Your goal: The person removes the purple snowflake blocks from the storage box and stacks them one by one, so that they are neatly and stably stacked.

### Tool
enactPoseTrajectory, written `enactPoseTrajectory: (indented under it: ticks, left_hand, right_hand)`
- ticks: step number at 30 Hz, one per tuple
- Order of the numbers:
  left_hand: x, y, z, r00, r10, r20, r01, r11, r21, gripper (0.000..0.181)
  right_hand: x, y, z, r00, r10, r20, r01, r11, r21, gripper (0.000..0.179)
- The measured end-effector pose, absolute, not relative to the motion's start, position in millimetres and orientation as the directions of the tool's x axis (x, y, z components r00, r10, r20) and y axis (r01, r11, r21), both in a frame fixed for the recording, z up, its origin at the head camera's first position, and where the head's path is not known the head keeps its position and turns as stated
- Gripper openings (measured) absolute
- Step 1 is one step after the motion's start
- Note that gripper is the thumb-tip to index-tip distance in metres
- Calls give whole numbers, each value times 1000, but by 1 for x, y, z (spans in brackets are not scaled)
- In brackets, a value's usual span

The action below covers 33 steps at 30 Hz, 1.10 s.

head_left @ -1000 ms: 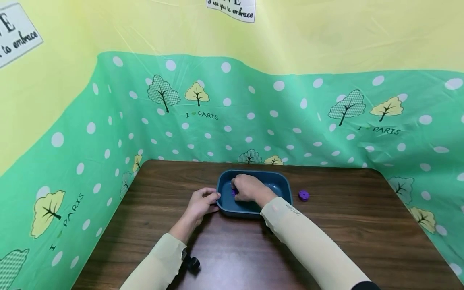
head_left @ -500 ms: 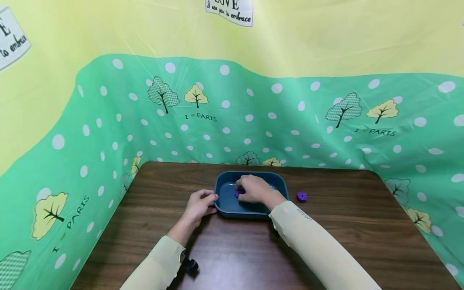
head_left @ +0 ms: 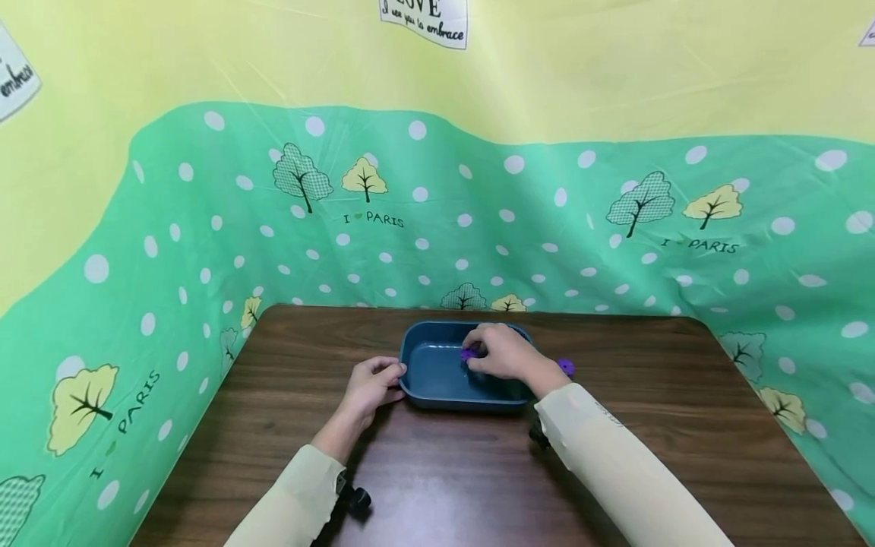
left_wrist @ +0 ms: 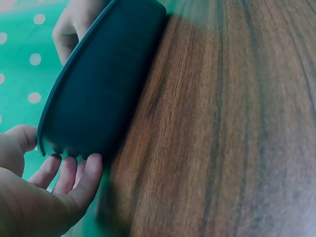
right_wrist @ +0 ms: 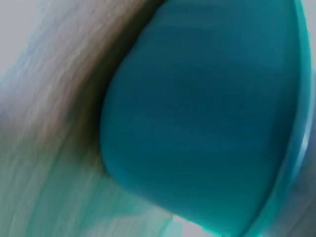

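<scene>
A dark blue rectangular tub stands on the table. At its left end my left hand holds it, thumb at the rim and fingertips against the outer wall, as the left wrist view shows. My right hand is over the tub's inside, thumb and fingers pinching a small purple piece with a notched edge, partly hidden by the fingers. A second purple piece, round with small holes, lies on the table right of the tub, partly behind the right wrist. The right wrist view shows only the tub's outer wall, blurred.
The dark wood table ends at a green and yellow patterned cloth behind and at both sides. A black wrist mount sticks out under the left sleeve, and another under the right.
My right hand has moved right and slightly up inside the tub with the purple piece pinched in it. My left hand has stayed at the tub's left end. The head view has shifted slightly.
</scene>
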<state>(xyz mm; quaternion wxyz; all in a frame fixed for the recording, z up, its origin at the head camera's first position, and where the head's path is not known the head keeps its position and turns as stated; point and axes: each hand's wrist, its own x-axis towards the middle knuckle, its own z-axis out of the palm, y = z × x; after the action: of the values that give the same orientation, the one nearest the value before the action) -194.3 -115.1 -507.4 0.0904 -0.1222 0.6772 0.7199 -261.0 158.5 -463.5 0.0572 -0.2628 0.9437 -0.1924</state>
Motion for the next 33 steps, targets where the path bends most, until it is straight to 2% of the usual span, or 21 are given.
enactPoseTrajectory:
  ticks: [12,21,33]
  left_hand:
    - [-194,-116,-509,-950,-43,-308,-305,-63,950,35]
    - [-194,-113,-506,-950,-37,-309,-307,-54,950,35]
    - [-193,-113,-504,-948,-52,-314,-310,-66,948,33]
  right_hand:
    - [-255,195,-447,-869,-491,67,-460,749,-477,25]
    - [-250,223,-438,-871,-479,105,-469,749,-469,24]
    - [-242,254,-437,-893,-431,132,-433,736,-520,23]
